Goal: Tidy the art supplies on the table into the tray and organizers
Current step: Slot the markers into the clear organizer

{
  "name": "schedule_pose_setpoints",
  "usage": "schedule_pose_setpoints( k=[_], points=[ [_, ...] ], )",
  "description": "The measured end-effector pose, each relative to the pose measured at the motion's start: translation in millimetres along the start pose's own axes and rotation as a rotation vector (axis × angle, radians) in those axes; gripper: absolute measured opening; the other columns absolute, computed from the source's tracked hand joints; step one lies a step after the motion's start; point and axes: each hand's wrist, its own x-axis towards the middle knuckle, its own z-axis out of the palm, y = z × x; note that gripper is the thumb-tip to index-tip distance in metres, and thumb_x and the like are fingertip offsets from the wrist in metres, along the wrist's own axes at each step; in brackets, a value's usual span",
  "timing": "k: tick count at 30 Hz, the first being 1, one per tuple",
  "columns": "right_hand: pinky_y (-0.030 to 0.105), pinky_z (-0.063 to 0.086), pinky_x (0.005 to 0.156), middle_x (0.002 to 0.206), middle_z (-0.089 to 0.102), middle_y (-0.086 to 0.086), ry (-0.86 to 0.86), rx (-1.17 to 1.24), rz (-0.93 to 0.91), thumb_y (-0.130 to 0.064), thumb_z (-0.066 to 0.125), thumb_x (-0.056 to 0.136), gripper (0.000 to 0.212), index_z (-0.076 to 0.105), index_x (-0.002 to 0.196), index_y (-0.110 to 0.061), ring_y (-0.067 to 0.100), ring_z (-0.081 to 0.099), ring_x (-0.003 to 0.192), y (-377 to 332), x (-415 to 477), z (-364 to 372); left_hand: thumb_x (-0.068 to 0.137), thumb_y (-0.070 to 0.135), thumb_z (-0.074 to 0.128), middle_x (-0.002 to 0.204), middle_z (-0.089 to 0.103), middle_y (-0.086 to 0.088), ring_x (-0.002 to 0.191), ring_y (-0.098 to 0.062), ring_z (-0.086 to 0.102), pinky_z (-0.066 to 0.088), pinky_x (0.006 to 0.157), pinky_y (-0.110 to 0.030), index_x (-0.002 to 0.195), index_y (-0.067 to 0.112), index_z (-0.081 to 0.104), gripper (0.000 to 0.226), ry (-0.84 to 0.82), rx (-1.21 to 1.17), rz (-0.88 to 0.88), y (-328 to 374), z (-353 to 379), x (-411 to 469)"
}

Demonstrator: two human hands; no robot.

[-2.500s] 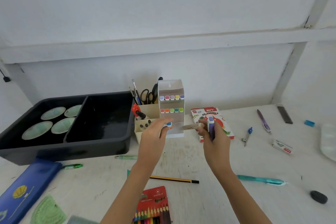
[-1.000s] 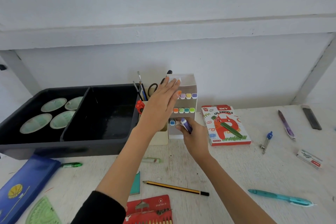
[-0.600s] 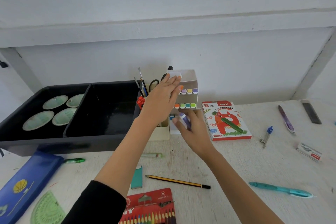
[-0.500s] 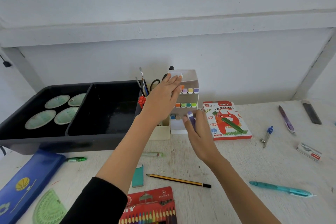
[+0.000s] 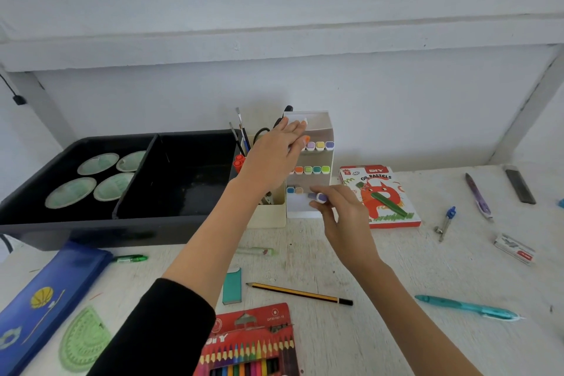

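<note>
Fingertips (image 5: 335, 192) of the right hand (image 5: 348, 223) pinch a purple-capped marker (image 5: 318, 197) near its cap end, holding it at the bottom row of the white marker organizer (image 5: 323, 128), just beside two caps slotted there. The left hand (image 5: 271, 162) lies with straight fingers against the organizer's upper front, apparently bracing it. The marker looks light, stiff and smooth, so a pinch by the cap should suffice, though the tall organizer could tip if pushed unbraced.

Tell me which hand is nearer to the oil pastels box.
Right. The right hand, pinching a purple marker, hovers just beside the oil pastels box, at the marker organizer's bottom row; the left hand rests on the organizer's top, farther away.
</note>
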Motion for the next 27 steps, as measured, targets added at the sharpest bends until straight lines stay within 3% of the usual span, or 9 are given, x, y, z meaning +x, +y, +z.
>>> schedule_pose_setpoints(
  k=[5,10,13,15,19,22,27],
  points=[
    [0.019,0.043,0.084,0.1,0.063,0.01,0.138,-0.024,-0.108,-0.002,0.055,0.088,0.019,0.063,0.105,-0.001,0.016,0.053,0.096,-8,2,-2,0.102,0.029,0.034,0.151,0.031,0.005,0.143,-0.007,0.014,0.009,0.108,-0.018,0.144,0.02,0.033,0.043,0.005,0.02,-0.001,-1,0,2],
    [0.028,0.049,0.085,0.105,0.069,0.012,-0.104,-0.104,-0.073,0.007,0.071,0.075,0.032,0.067,0.105,-0.003,0.028,0.064,0.096,15,9,21,0.102,0.029,0.034,0.151,0.031,0.005,0.143,-0.007,0.013,0.01,0.109,-0.019,0.144,0.02,0.034,0.043,0.005,0.007,-0.003,-1,1,1],
    [0.038,0.054,0.085,0.107,0.068,0.015,-0.251,-0.095,-0.006,0.008,0.069,0.077,0.033,0.067,0.108,-0.002,0.03,0.065,0.091,21,21,32,0.102,0.03,0.034,0.151,0.031,0.005,0.143,-0.007,0.013,0.011,0.111,-0.022,0.144,0.019,0.034,0.044,0.001,0.017,-0.005,0,0,2],
    [0.035,0.049,0.089,0.116,0.064,0.014,-0.318,-0.142,0.023,0.0,0.065,0.084,0.033,0.062,0.117,-0.005,0.029,0.062,0.099,23,27,36,0.102,0.03,0.033,0.151,0.031,0.005,0.143,-0.008,0.014,0.012,0.112,-0.023,0.144,0.019,0.034,0.044,0.004,0.028,-0.003,1,0,2],
    [0.032,0.039,0.1,0.133,0.054,0.004,-0.424,-0.104,0.087,-0.033,0.042,0.098,0.039,0.047,0.132,-0.014,0.02,0.049,0.119,21,25,38,0.102,0.029,0.034,0.151,0.032,0.004,0.143,-0.009,0.014,0.015,0.114,-0.027,0.144,0.018,0.035,0.043,0.005,0.012,-0.002,-1,1,3],
    [0.032,0.045,0.086,0.124,0.061,0.003,-0.371,-0.236,0.079,-0.04,0.033,0.099,0.039,0.054,0.125,-0.018,0.022,0.055,0.11,16,29,44,0.102,0.028,0.034,0.151,0.032,0.003,0.144,-0.01,0.014,0.015,0.114,-0.027,0.144,0.017,0.035,0.043,0.017,0.015,0.002,0,2,4],
    [0.029,0.046,0.065,0.106,0.066,0.006,-0.436,-0.284,0.185,-0.026,0.049,0.097,0.024,0.061,0.118,-0.019,0.025,0.062,0.086,22,43,54,0.102,0.027,0.033,0.152,0.03,0.003,0.144,-0.011,0.013,0.015,0.114,-0.029,0.145,0.016,0.033,0.044,0.014,0.045,-0.009,3,1,3]
  ],
)
